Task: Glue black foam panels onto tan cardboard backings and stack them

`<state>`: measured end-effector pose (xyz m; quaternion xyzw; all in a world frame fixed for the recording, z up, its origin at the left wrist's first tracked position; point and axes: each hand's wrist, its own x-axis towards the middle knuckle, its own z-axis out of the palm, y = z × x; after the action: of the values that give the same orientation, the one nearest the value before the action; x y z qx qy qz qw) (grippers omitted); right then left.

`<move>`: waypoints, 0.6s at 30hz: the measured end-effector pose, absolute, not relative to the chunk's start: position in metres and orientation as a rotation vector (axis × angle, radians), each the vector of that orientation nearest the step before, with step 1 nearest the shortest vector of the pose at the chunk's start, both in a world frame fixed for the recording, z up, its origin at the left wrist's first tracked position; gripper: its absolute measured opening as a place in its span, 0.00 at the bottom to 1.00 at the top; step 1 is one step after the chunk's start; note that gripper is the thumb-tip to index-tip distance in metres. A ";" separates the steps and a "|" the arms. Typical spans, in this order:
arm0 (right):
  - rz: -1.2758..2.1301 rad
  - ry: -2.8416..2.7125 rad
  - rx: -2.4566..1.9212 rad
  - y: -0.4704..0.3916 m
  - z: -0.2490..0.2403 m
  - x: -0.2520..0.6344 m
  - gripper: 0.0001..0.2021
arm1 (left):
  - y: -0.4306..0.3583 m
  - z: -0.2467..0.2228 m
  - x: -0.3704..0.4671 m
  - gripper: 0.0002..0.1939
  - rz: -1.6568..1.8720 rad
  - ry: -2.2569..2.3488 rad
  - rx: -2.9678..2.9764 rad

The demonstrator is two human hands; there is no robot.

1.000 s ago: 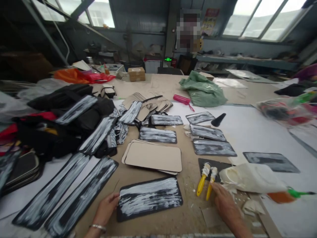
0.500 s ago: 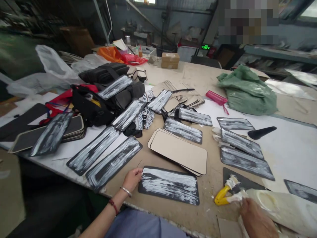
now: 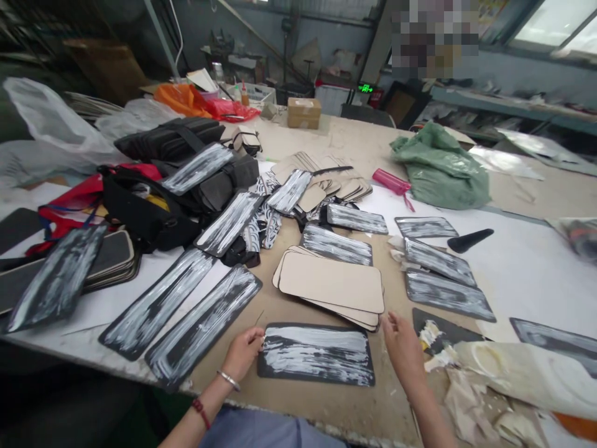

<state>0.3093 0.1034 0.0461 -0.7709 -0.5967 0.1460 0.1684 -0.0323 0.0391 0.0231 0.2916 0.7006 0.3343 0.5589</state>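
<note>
A dark rectangular panel streaked with white paste lies at the table's near edge. My left hand pinches its left edge between thumb and fingers. Beyond it sits a stack of beige rounded panels. My right hand is beside the stack's lower right corner, its fingers bent close together; whether they touch the stack is unclear. A white-coated applicator rests on a dark piece to the right, by a pale plastic container.
More paste-streaked panels lie around, at left and right. Black bags, a red strap bundle and clear plastic crowd the left. Farther back are a cardboard box, pink pouch and green bag.
My right hand has left the yellow-handled applicator and moved left to the beige stack's corner. My left hand stays at the streaked panel. The view has shifted right.
</note>
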 end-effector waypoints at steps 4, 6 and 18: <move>0.520 -1.685 -2.409 0.122 0.049 0.303 0.21 | 0.039 0.024 -0.038 0.16 0.816 1.637 0.766; 0.586 -1.649 -2.471 0.125 0.048 0.302 0.18 | 0.038 0.025 -0.041 0.16 0.832 1.617 0.796; 0.105 -2.209 -1.940 0.169 0.067 0.265 0.28 | 0.042 0.038 -0.066 0.20 0.835 1.612 0.981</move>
<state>0.2653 0.1691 0.0666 -0.6561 -0.7472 0.0356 0.1000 -0.0659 0.0421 0.0378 0.4081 0.6705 0.3471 0.5132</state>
